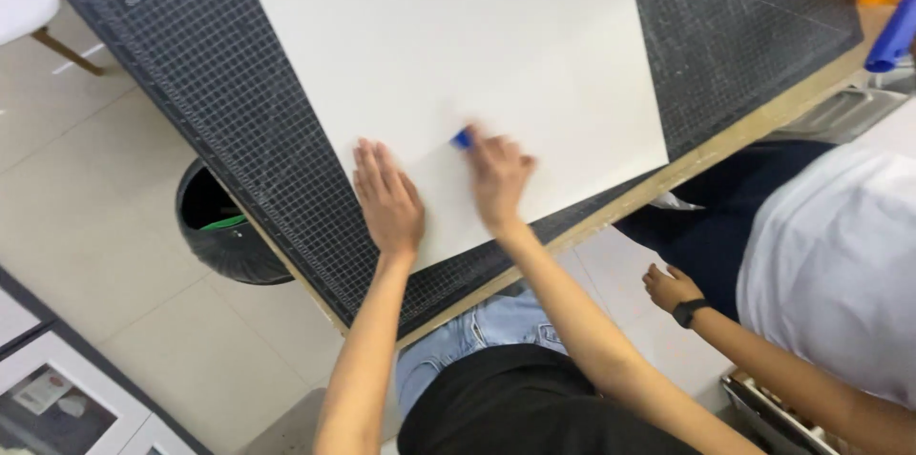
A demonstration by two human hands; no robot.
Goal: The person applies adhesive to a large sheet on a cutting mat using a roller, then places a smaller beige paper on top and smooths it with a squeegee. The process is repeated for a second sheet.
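Small blue object (462, 138) sitting on large white sheet (458, 64), pinched in fingers of right hand (498, 178), blurred. Left hand (386, 199) pressing flat on sheet at 9 o'clock of right hand, fingers together, holding nothing. Sheet lying over dark gridded cutting mat (239, 102). Black bin (221, 226) at 8 o'clock. Co-worker's hand (670, 287) at 4 o'clock, wearing black wristband.

The view holds one large white sheet (458, 45), one dark gridded cutting mat (239, 121), one small blue tool (463, 138), one black bin (224, 236), one black wristwatch (687, 312), and three hands: the wearer's two and a neighbour's one (668, 285).
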